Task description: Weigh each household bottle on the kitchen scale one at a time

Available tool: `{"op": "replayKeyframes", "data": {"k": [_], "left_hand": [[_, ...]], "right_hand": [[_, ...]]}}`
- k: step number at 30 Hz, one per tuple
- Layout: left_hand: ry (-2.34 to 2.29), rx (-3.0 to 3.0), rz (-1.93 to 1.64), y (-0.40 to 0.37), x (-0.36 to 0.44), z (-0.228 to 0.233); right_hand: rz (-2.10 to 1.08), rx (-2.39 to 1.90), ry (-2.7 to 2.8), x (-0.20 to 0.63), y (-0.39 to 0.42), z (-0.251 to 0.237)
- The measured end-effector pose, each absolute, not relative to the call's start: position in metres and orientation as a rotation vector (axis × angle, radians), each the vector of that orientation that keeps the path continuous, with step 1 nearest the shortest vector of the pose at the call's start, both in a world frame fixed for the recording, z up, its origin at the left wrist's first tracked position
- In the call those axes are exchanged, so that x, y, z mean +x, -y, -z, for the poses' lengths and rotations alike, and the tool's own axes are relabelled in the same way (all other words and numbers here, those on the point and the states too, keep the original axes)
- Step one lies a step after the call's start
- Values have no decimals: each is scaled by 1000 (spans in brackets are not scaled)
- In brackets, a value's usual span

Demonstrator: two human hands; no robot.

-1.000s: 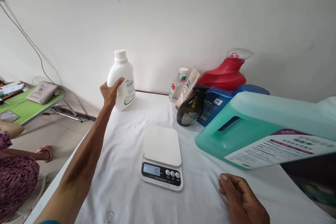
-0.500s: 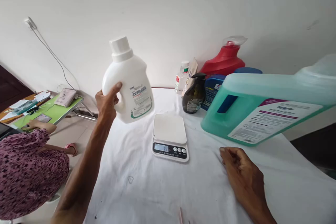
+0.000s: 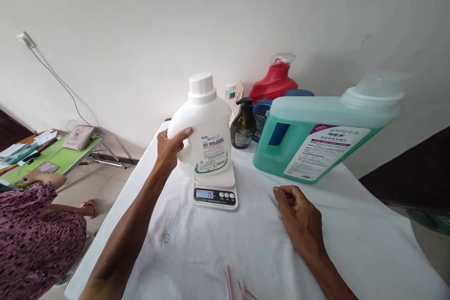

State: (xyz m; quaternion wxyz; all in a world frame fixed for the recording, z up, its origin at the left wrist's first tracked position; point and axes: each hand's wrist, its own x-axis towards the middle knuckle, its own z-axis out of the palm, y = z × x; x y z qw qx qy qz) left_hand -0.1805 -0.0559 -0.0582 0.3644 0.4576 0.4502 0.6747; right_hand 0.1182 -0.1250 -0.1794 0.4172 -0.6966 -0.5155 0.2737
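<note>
My left hand point(image 3: 172, 149) is wrapped round the handle of a large white laundry disinfectant bottle point(image 3: 200, 126) with a ribbed white cap. The bottle is over the back of a white digital scale point(image 3: 215, 193) and hides much of its plate. Whether its base touches the plate, I cannot tell. "15" shows on the scale's display. My right hand point(image 3: 298, 215) is at the right, over the white cloth, fingers curled in and thumb pressed to them, with nothing visible in it. Just beyond it stands a big jug of green liquid point(image 3: 298, 138).
Behind the scale stand a dark pump bottle point(image 3: 243, 124), a small clear bottle point(image 3: 230, 91), blue containers point(image 3: 262, 115) and a red bottle point(image 3: 276, 80) against the wall. Pink-framed glasses point(image 3: 246, 290) lie at the front edge. A person in a patterned dress point(image 3: 31, 243) sits left beside a green table point(image 3: 66, 152).
My left hand has carried the white bottle rightward and down, from beside the scale to over it. My right hand stays curled near the green jug. The view has shifted somewhat.
</note>
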Motion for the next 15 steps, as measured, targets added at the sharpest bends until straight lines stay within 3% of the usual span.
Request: {"op": "replayKeyframes", "data": {"k": [15], "left_hand": [[-1161, 1253, -1659, 53, -169, 66]], "right_hand": [[-666, -1793, 1299, 120, 124, 189]]}}
